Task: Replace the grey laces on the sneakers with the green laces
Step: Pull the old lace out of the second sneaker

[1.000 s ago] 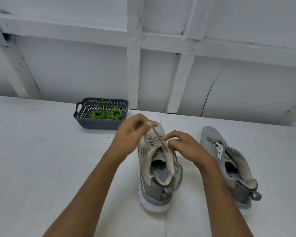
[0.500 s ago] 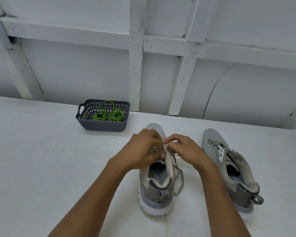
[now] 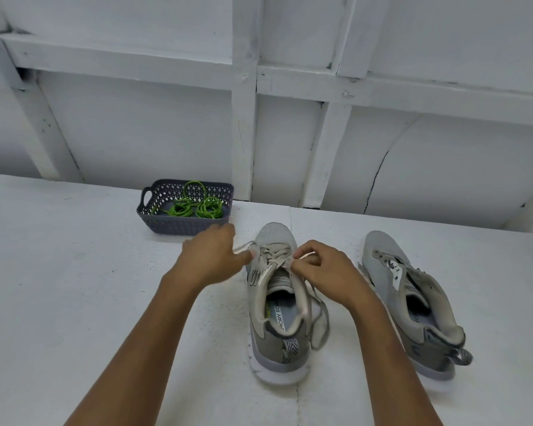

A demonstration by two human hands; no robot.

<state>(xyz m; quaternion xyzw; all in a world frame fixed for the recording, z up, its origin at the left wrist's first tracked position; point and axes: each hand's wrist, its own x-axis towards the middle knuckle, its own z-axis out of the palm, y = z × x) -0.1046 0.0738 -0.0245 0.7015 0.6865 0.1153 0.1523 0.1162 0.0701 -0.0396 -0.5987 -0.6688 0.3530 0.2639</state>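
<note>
Two grey sneakers stand on the white table. The near sneaker (image 3: pixel 277 305) still carries its grey lace (image 3: pixel 276 252), crossed over the tongue, with a loose end hanging down its right side. My left hand (image 3: pixel 210 256) pinches a lace strand pulled out to the sneaker's left. My right hand (image 3: pixel 320 272) pinches the lace at the upper right eyelets. The second sneaker (image 3: pixel 413 302) lies to the right with no lace in it. Coiled green laces (image 3: pixel 194 207) sit in a dark basket (image 3: pixel 179 226) behind my left hand.
A white panelled wall with beams rises right behind the table's (image 3: pixel 59 287) far edge. The basket stands near that edge, left of the sneakers. Bare table surface spreads to the left and in front.
My left hand has drawn away to the left, pulling a lace strand out sideways. My right hand stays at the eyelets. The view has tilted a little.
</note>
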